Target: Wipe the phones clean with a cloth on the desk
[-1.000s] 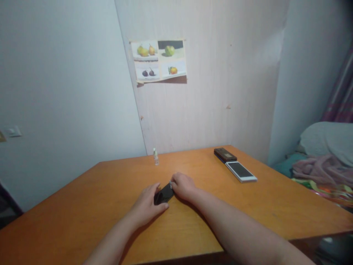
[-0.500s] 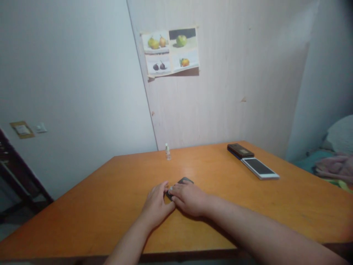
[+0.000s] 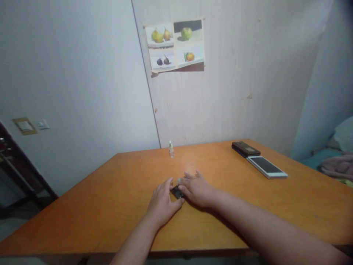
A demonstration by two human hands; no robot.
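Observation:
A small, flat, dark rectangular thing, which looks like a phone (image 3: pixel 177 192), lies on the wooden table between my hands. My left hand (image 3: pixel 163 202) grips its near-left side, thumb at the near edge and fingertips at the left corner. From the right, my right hand (image 3: pixel 199 189) reaches over it and hides its far part. A small pale piece (image 3: pixel 179 182) shows at my right index finger and thumb; its kind is unclear. The other fingers of that hand are lifted and somewhat spread.
A small clear bottle (image 3: pixel 171 150) stands near the back edge of the table (image 3: pixel 132 176). At the right lie a white tablet (image 3: pixel 267 166) and a dark case-like item (image 3: pixel 246 148). Fruit pictures (image 3: pixel 175 45) hang on the wall. Bedding (image 3: pixel 338 165) shows beyond the right edge.
My right hand has shifted on the dark thing, its outer fingers now raised and more spread. Less of the dark thing's far end shows. The whole view has shifted slightly.

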